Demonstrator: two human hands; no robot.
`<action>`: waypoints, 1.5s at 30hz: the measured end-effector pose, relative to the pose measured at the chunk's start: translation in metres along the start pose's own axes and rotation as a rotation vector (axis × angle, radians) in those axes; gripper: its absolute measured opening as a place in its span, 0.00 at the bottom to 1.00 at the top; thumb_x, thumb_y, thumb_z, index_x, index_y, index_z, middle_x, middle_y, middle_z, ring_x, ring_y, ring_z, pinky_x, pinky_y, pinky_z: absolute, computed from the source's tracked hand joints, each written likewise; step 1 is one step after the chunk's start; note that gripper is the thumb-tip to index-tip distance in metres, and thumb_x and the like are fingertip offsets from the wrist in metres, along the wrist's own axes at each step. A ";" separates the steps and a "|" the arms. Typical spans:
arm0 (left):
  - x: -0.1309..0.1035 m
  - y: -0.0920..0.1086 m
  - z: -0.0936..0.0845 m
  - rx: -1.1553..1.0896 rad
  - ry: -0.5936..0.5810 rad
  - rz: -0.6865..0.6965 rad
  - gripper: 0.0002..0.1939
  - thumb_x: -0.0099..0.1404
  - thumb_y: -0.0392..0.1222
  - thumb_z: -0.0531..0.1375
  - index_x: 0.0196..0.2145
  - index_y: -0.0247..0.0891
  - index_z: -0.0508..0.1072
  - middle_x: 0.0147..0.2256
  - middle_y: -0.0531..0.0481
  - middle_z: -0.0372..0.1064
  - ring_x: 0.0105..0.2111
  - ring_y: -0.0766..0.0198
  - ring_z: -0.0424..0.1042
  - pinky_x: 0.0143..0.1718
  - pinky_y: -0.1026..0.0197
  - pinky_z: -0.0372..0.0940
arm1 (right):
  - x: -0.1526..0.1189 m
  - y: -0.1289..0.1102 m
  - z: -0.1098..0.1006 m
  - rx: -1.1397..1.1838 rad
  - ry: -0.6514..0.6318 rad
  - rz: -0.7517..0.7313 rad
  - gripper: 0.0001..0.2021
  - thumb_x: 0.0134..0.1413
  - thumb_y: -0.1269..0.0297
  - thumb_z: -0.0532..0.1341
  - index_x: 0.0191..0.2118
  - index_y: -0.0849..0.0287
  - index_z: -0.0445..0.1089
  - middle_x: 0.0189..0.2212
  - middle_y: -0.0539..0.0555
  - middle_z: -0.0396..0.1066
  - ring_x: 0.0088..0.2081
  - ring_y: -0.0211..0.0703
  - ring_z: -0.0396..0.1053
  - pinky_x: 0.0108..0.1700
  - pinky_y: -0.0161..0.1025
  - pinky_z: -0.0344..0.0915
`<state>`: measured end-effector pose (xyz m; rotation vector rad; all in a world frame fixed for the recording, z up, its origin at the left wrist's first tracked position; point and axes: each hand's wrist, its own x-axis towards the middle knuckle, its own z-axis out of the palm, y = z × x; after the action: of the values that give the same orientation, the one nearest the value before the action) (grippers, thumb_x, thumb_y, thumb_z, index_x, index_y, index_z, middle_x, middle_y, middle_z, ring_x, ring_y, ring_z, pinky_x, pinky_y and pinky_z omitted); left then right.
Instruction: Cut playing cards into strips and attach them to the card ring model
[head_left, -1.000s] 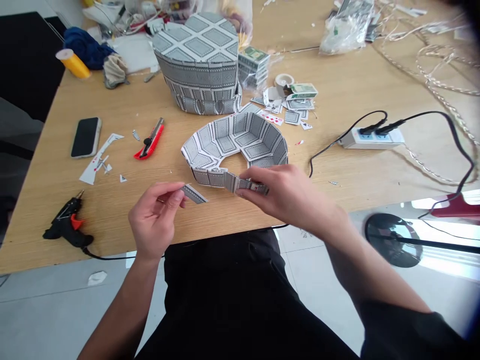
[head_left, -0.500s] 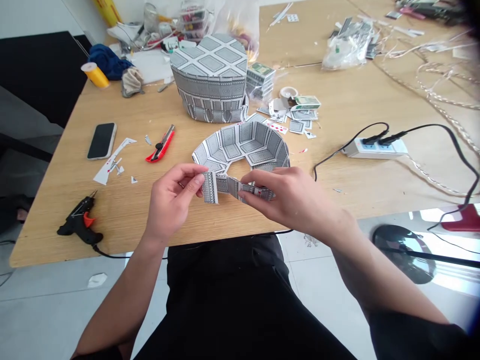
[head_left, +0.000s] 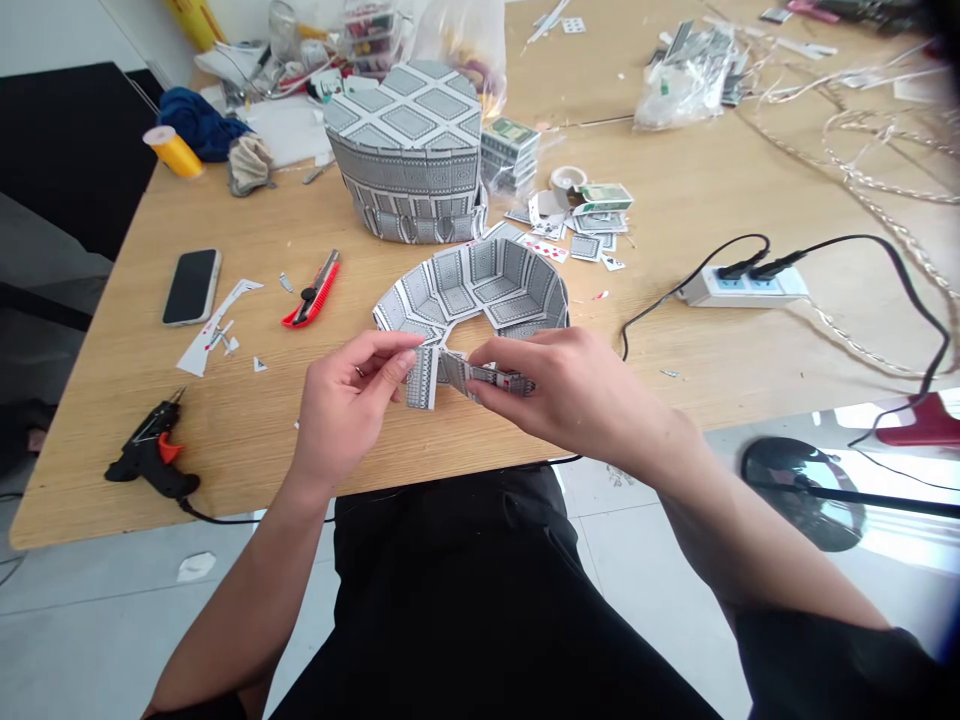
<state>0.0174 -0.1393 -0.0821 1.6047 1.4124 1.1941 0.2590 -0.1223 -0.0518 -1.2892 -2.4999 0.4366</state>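
A small piece of patterned playing card point(head_left: 423, 380) is near the middle of the frame, pinched between the thumb and fingers of the left hand point(head_left: 349, 405). Just to its right, the right hand point(head_left: 574, 382) grasps a folded strip of cards point(head_left: 459, 372) between thumb and fingers; part of the strip is hidden by that hand. The two held pieces are close together, but whether they touch cannot be told.

Directly behind the hands, at the centre, a low-walled card tray point(head_left: 450, 285) lies on the wooden table point(head_left: 667, 180), its hollow side up and a gap in its floor. Above it, at upper centre, stands a lidded card box point(head_left: 405, 155) covered in the same grey pattern. To the right of that box are stacked card packs point(head_left: 511, 150) in clear plastic and loose cards point(head_left: 586, 246).

Left of centre lies a red utility knife point(head_left: 319, 290), with a phone point(head_left: 192, 287) farther left and paper scraps point(head_left: 201, 345) between them. A black glue gun point(head_left: 154, 450) rests at lower left. At right, a white power strip point(head_left: 742, 292) holds two black plugs, near a twisted cord point(head_left: 885, 215).
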 end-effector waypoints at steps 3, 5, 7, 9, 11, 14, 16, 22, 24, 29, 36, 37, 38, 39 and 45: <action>-0.001 -0.001 0.001 0.056 -0.009 0.014 0.08 0.74 0.41 0.67 0.48 0.44 0.86 0.33 0.53 0.80 0.27 0.69 0.74 0.30 0.66 0.71 | 0.001 -0.001 0.000 0.018 0.003 -0.004 0.10 0.70 0.58 0.63 0.45 0.57 0.80 0.24 0.50 0.72 0.29 0.43 0.71 0.34 0.39 0.53; -0.002 -0.003 0.001 0.106 -0.007 0.033 0.09 0.75 0.43 0.66 0.49 0.45 0.86 0.35 0.52 0.81 0.30 0.66 0.76 0.32 0.65 0.72 | 0.002 -0.002 0.000 0.026 0.003 -0.007 0.10 0.71 0.59 0.63 0.45 0.57 0.80 0.24 0.50 0.72 0.29 0.43 0.71 0.34 0.39 0.53; -0.004 -0.007 0.001 0.160 -0.003 0.068 0.11 0.76 0.45 0.65 0.51 0.45 0.85 0.37 0.51 0.82 0.33 0.65 0.78 0.36 0.64 0.73 | 0.002 -0.002 0.000 0.035 0.004 -0.001 0.11 0.71 0.59 0.63 0.46 0.57 0.80 0.25 0.51 0.73 0.30 0.43 0.72 0.34 0.39 0.54; -0.006 -0.010 0.000 0.218 -0.007 0.122 0.13 0.77 0.46 0.64 0.54 0.45 0.84 0.39 0.50 0.82 0.34 0.64 0.79 0.37 0.63 0.74 | 0.003 -0.001 0.000 0.041 0.009 0.005 0.11 0.71 0.58 0.63 0.46 0.57 0.80 0.25 0.51 0.73 0.30 0.43 0.72 0.35 0.39 0.54; -0.008 -0.011 -0.001 0.268 -0.028 0.191 0.15 0.76 0.46 0.66 0.57 0.44 0.82 0.39 0.50 0.81 0.34 0.64 0.78 0.39 0.63 0.75 | 0.004 0.000 0.001 0.041 0.017 0.008 0.11 0.71 0.58 0.63 0.46 0.57 0.81 0.25 0.52 0.74 0.29 0.43 0.72 0.35 0.39 0.54; -0.008 -0.011 -0.005 0.257 -0.072 0.218 0.17 0.74 0.45 0.68 0.58 0.43 0.80 0.38 0.51 0.79 0.35 0.65 0.78 0.41 0.63 0.76 | 0.006 0.000 0.000 0.041 0.016 0.004 0.11 0.71 0.59 0.63 0.47 0.58 0.81 0.26 0.52 0.74 0.30 0.43 0.72 0.36 0.39 0.56; -0.007 -0.010 -0.006 0.163 -0.083 0.145 0.15 0.75 0.45 0.67 0.57 0.43 0.80 0.36 0.52 0.78 0.30 0.68 0.76 0.36 0.65 0.74 | 0.007 -0.001 0.000 0.044 0.006 0.002 0.11 0.71 0.59 0.63 0.47 0.58 0.81 0.26 0.52 0.74 0.31 0.44 0.72 0.36 0.40 0.56; -0.006 -0.010 -0.002 -0.188 -0.047 -0.072 0.11 0.73 0.45 0.68 0.51 0.41 0.81 0.30 0.54 0.75 0.24 0.69 0.72 0.23 0.66 0.71 | 0.008 -0.004 0.000 0.045 0.001 -0.001 0.11 0.72 0.58 0.62 0.48 0.57 0.81 0.26 0.52 0.74 0.32 0.44 0.72 0.36 0.39 0.55; -0.007 -0.012 -0.001 -0.255 -0.046 -0.109 0.12 0.73 0.45 0.69 0.51 0.42 0.82 0.31 0.53 0.75 0.24 0.68 0.72 0.22 0.66 0.71 | 0.008 -0.004 0.001 0.050 0.010 -0.007 0.11 0.72 0.58 0.62 0.47 0.57 0.81 0.26 0.51 0.73 0.32 0.44 0.71 0.36 0.39 0.54; -0.006 -0.013 -0.002 -0.215 -0.041 -0.096 0.11 0.73 0.44 0.69 0.51 0.42 0.82 0.31 0.53 0.75 0.24 0.68 0.72 0.23 0.66 0.71 | 0.008 -0.004 0.001 0.046 0.012 -0.006 0.11 0.71 0.57 0.63 0.47 0.57 0.81 0.25 0.52 0.73 0.31 0.44 0.70 0.35 0.39 0.53; -0.005 -0.005 -0.007 0.024 -0.016 0.033 0.10 0.73 0.42 0.68 0.50 0.42 0.84 0.31 0.53 0.78 0.24 0.70 0.72 0.26 0.68 0.71 | 0.007 -0.003 0.001 0.033 0.006 -0.012 0.12 0.72 0.57 0.62 0.46 0.57 0.81 0.25 0.52 0.71 0.31 0.44 0.70 0.35 0.39 0.53; -0.005 -0.006 -0.007 0.047 -0.018 0.043 0.10 0.73 0.42 0.68 0.50 0.42 0.84 0.31 0.53 0.77 0.24 0.70 0.72 0.26 0.68 0.71 | 0.007 -0.002 0.002 0.030 0.007 -0.016 0.12 0.72 0.57 0.61 0.46 0.57 0.81 0.24 0.52 0.70 0.30 0.44 0.70 0.35 0.39 0.53; -0.005 -0.006 -0.008 0.065 -0.023 0.047 0.10 0.73 0.42 0.68 0.50 0.42 0.84 0.31 0.53 0.77 0.25 0.70 0.72 0.27 0.68 0.71 | 0.006 -0.002 0.002 0.028 0.004 -0.020 0.12 0.72 0.57 0.61 0.47 0.57 0.81 0.25 0.52 0.71 0.30 0.44 0.69 0.35 0.40 0.53; -0.005 -0.007 -0.009 0.082 -0.031 0.045 0.10 0.73 0.42 0.67 0.51 0.43 0.84 0.31 0.53 0.77 0.25 0.69 0.72 0.28 0.68 0.72 | 0.006 -0.001 0.003 0.026 0.002 -0.023 0.12 0.72 0.57 0.61 0.47 0.57 0.81 0.25 0.52 0.71 0.31 0.44 0.69 0.35 0.40 0.53; -0.003 -0.003 -0.012 0.197 -0.083 0.086 0.11 0.74 0.42 0.66 0.53 0.46 0.83 0.31 0.54 0.76 0.27 0.68 0.74 0.30 0.65 0.72 | 0.006 -0.003 0.004 0.002 -0.016 -0.030 0.13 0.73 0.57 0.61 0.47 0.57 0.81 0.25 0.52 0.70 0.30 0.45 0.68 0.35 0.40 0.52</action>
<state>0.0053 -0.1423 -0.0811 1.8448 1.4575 1.0498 0.2520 -0.1192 -0.0536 -1.2506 -2.5279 0.4438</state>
